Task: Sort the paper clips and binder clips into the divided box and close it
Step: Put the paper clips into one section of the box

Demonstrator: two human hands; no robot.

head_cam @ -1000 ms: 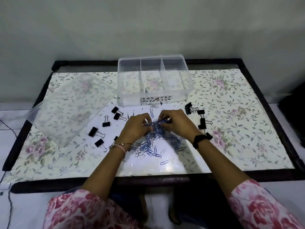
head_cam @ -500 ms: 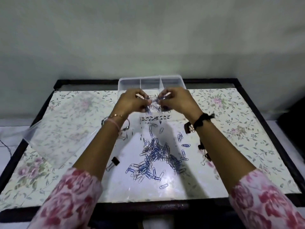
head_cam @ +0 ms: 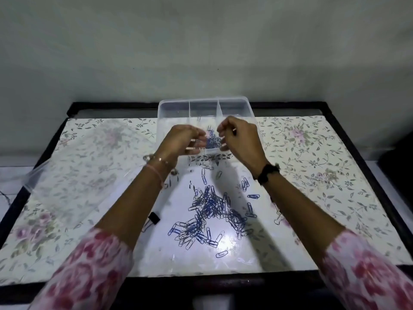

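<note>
The clear divided box (head_cam: pixel 237 104) stands open at the table's far middle. My left hand (head_cam: pixel 181 139) and my right hand (head_cam: pixel 240 136) hover over its front, fingers parted. Between them a bunch of blue paper clips (head_cam: pixel 213 140) lies in or falls into the middle compartment; neither hand grips it. A larger heap of blue and silver paper clips (head_cam: pixel 210 211) is spread on the table below my wrists. A black binder clip (head_cam: pixel 153 218) shows beside my left forearm. Silver handles of another binder clip (head_cam: pixel 277 217) poke out under my right forearm.
The box's clear lid (head_cam: pixel 73 173) lies tilted over the table's left edge. The table (head_cam: pixel 335 175) has a floral cover under glass and a black frame. A grey wall stands right behind the box. Loose paper clips (head_cam: pixel 221 254) lie near the front edge.
My hands lifted a bunch of paper clips from the heap, carried it to the box, then spread apart and let the clips go. The camera tilted upward.
</note>
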